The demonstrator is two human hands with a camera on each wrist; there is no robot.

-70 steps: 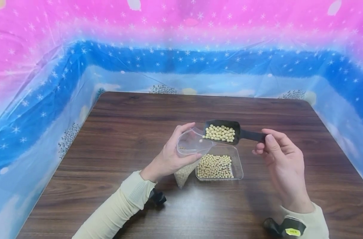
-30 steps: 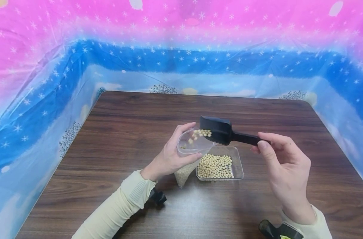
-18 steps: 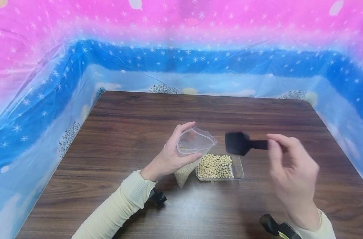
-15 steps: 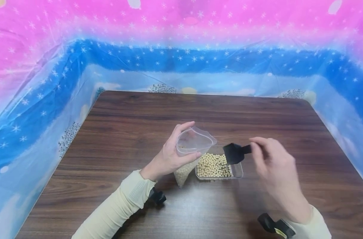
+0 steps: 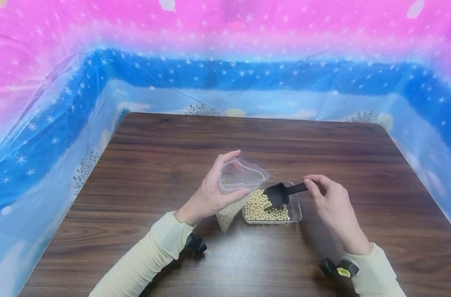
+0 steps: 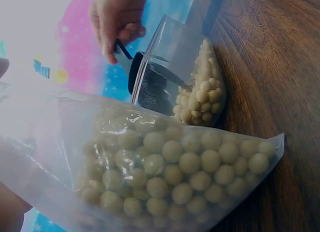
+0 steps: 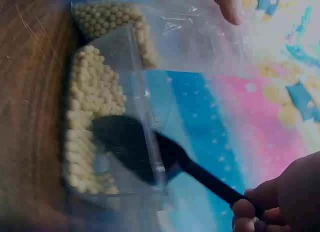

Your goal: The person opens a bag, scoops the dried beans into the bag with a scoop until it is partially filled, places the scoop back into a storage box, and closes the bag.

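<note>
My left hand [image 5: 212,189] holds a clear plastic bag [image 5: 244,176] by its mouth, spread between thumb and fingers. In the left wrist view, the bag's lower part is full of round pale soybeans [image 6: 172,167], its bottom corner down at the table. My right hand [image 5: 334,210] pinches the end of a black scoop's handle [image 5: 297,188]. The scoop's blade [image 5: 276,194] dips into loose soybeans [image 5: 257,206] in a clear rectangular box [image 5: 295,212] right of the bag. In the right wrist view, the blade [image 7: 125,142] shows through the box wall, blurred.
All this is on a dark wood-grain table [image 5: 166,140]. A pink and blue snowflake cloth [image 5: 225,74] hangs round its back and sides. Black wrist devices [image 5: 196,244] sit at both sleeves.
The right hand tipped soybeans from the scoop into the bag, drew the scoop away to the right, then lowered it into the box. The left hand has stayed almost still with the bag.
</note>
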